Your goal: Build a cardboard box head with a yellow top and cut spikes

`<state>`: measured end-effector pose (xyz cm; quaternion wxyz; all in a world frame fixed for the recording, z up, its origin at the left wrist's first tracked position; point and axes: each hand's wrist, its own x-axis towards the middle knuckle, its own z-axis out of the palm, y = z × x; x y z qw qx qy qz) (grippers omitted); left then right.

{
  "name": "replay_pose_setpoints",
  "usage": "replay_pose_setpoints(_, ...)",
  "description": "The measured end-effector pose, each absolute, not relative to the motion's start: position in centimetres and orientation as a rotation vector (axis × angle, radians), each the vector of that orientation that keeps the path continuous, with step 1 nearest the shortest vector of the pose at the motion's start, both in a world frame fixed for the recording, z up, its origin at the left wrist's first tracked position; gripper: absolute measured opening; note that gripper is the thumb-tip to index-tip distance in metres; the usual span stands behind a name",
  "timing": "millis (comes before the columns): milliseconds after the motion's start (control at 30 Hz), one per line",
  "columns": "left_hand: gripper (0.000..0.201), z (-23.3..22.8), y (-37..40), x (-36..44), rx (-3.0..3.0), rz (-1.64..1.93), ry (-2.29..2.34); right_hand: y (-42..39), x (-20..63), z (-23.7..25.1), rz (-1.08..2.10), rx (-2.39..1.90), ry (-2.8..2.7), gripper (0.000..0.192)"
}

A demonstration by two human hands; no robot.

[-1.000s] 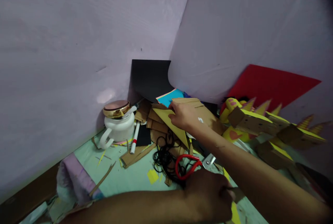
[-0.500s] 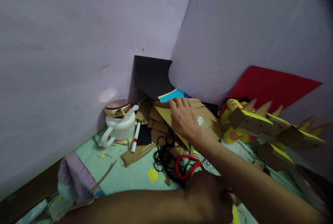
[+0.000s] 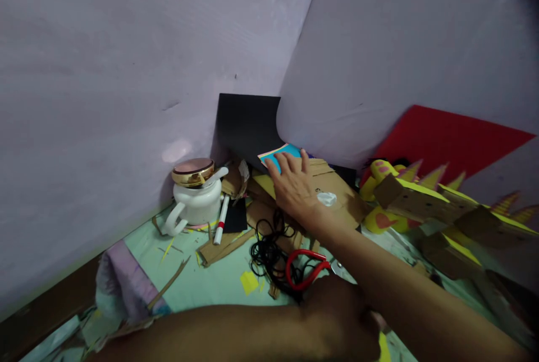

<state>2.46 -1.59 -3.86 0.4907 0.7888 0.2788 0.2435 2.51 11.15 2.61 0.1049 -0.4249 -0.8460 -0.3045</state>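
My right hand (image 3: 295, 189) reaches in from the right with its fingers spread, palm down. Its fingertips are at the blue paper (image 3: 293, 151), and the palm is over the pile of brown cardboard (image 3: 339, 199). I cannot tell how firmly it touches them. At the bottom middle, my left hand (image 3: 343, 314) is closed and dark, its fingers turned away from view; what it holds, if anything, is hidden. A yellow piece (image 3: 383, 346) shows just beside it. Red-handled scissors (image 3: 309, 272) lie right above the left hand, next to a tangle of black cord (image 3: 269, 252).
A white mug (image 3: 197, 203) with a gold-rimmed round case (image 3: 193, 172) on top stands left, beside a white marker (image 3: 221, 220). Black card (image 3: 248, 123) and red card (image 3: 450, 143) lean on the walls. Spiked cardboard shapes (image 3: 410, 196) sit right. Paper scraps litter the green cloth (image 3: 197, 289).
My right hand has lifted off the yellow-edged cardboard flap, which now lies lower, and its fingers have spread toward the blue paper. The left hand has hardly moved.
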Motion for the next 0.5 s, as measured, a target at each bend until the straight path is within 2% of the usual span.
replay_pose_setpoints(267,0.03,-2.7,-1.9,1.9,2.086,0.487,0.845,11.9,3.3,3.3,-0.864,-1.4,-2.381,0.059)
replay_pose_setpoints(500,0.026,-5.0,-1.7,3.3,2.075,0.608,0.805,10.6,2.8,1.4,-1.086,-0.823,-2.628,0.027)
